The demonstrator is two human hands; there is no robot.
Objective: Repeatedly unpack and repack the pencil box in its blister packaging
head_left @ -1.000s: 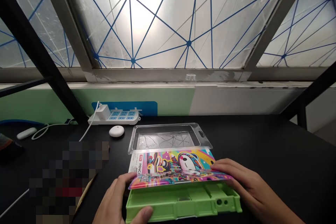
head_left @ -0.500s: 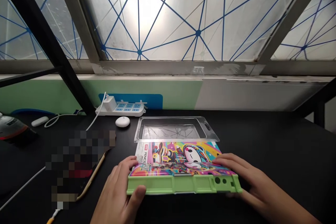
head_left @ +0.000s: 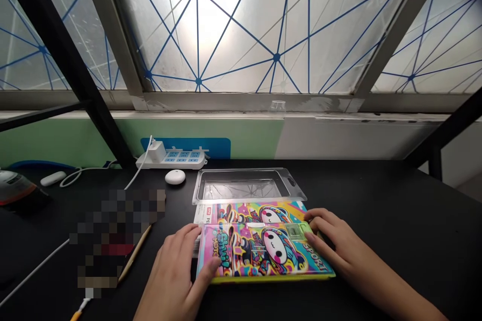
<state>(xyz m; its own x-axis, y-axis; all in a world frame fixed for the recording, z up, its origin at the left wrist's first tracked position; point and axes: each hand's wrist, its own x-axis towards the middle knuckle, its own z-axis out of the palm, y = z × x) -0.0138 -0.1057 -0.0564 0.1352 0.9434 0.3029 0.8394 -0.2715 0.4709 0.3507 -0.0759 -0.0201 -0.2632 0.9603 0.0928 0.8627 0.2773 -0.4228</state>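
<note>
A pencil case (head_left: 259, 252) with a bright cartoon cover and a green edge lies face up in front of me, between both hands. My left hand (head_left: 179, 268) grips its left end, thumb on the cover and fingers along the side. At the far right corner, my right hand (head_left: 333, 243) holds the case with bent fingers, some on the cover by a clear green window. Partly covered by the case, a printed card (head_left: 244, 209) with a similar cartoon lies behind it. Beyond the card sits a clear plastic packaging shell (head_left: 299, 192).
A white power strip (head_left: 173, 159) with a plugged-in charger stands against the wall. Close by is a small white rounded case (head_left: 175, 176). A blurred-out item lies at left with a white cable (head_left: 33, 273) running past it. Black frame bars (head_left: 101, 125) flank the desk.
The pencil case has tilted back, from showing its green side with compartments to showing its cover. The right fingers have shifted onto the far right corner. The view has moved slightly.
</note>
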